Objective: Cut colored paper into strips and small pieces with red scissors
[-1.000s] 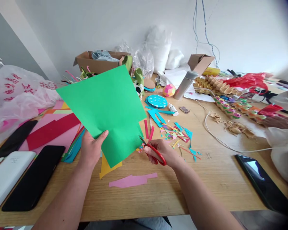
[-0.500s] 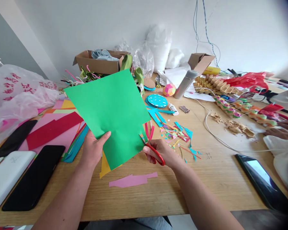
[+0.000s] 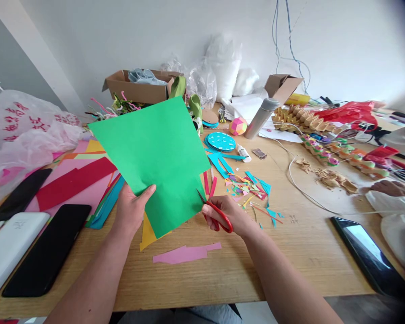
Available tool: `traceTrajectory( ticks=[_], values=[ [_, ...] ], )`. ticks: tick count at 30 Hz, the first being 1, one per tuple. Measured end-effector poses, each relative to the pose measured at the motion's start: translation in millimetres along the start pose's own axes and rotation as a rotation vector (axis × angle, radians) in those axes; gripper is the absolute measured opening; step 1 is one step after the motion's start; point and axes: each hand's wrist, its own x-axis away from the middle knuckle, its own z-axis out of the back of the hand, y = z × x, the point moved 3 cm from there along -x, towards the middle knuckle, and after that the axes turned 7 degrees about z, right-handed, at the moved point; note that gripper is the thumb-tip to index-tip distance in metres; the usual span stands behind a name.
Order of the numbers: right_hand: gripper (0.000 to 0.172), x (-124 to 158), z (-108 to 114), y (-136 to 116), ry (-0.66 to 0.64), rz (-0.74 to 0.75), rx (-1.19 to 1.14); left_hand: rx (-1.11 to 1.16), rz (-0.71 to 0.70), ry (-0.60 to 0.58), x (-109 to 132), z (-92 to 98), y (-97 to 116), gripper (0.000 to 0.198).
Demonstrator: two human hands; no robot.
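Observation:
My left hand (image 3: 131, 209) pinches the lower edge of a large green paper sheet (image 3: 155, 153) and holds it up over the wooden table (image 3: 222, 274). My right hand (image 3: 227, 213) grips red-handled scissors (image 3: 216, 215). Their blades point up and left at the sheet's right edge, just beside a notch cut there. A yellow paper scrap (image 3: 147, 234) lies under the sheet, and a pink strip (image 3: 185, 254) lies on the table in front of my hands.
Two black phones (image 3: 47, 249) and a white box (image 3: 10, 245) lie at the left beside coloured paper sheets (image 3: 74, 180). Paper scraps (image 3: 246, 186), a blue disc (image 3: 221, 142) and a glue bottle (image 3: 243, 154) sit behind. A tablet (image 3: 367, 256) lies at the right, near another person's hand (image 3: 389, 188).
The green sheet has dropped a little and shifted right. The scissors closed into the sheet's right edge, then drew back slightly. The other person's hand has moved at the right.

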Motion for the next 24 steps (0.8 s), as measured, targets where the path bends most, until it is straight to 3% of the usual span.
traceTrajectory(
  ticks=[14, 24],
  values=[
    [0.049, -2.7, -4.7, 0.1, 0.104, 0.003, -0.046, 0.066, 0.0, -0.071, -0.6, 1.3, -7.5, 0.058],
    [0.051, -2.9, -4.6, 0.8, 0.207, -0.075, -0.03, 0.066, 0.041, -0.012, 1.4, -0.9, 0.0, 0.063]
  ],
)
